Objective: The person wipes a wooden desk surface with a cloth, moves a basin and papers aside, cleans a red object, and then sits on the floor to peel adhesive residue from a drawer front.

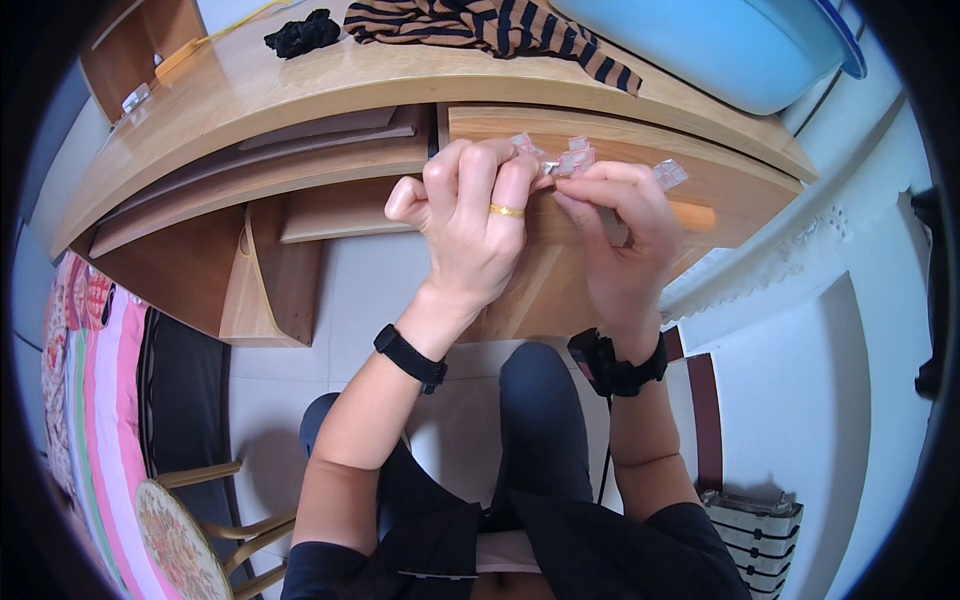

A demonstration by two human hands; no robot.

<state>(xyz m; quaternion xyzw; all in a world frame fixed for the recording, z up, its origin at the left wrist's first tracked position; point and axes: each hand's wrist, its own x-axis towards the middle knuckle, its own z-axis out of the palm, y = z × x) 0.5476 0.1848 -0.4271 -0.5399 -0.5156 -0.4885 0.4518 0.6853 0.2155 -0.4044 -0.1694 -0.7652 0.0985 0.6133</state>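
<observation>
Both hands meet in front of a wooden worktop whose light top curves across the far part of the view. The left hand, a gold ring on one finger, is curled into a loose fist and pinches small clear plastic pieces at its fingertips; the right hand pinches the same cluster from the right, with one more clear piece sticking out past its knuckles. The pieces are held in the air just before the worktop's drawer front, not resting on anything. On the worktop's far side lie a striped brown-and-black garment, a small black bundle to its left, and a light blue plastic basin at the far right. Below is pale tiled floor. At near left stand a wooden chair with a patterned seat and a bed with a pink striped cover; a white wall runs along the right.
</observation>
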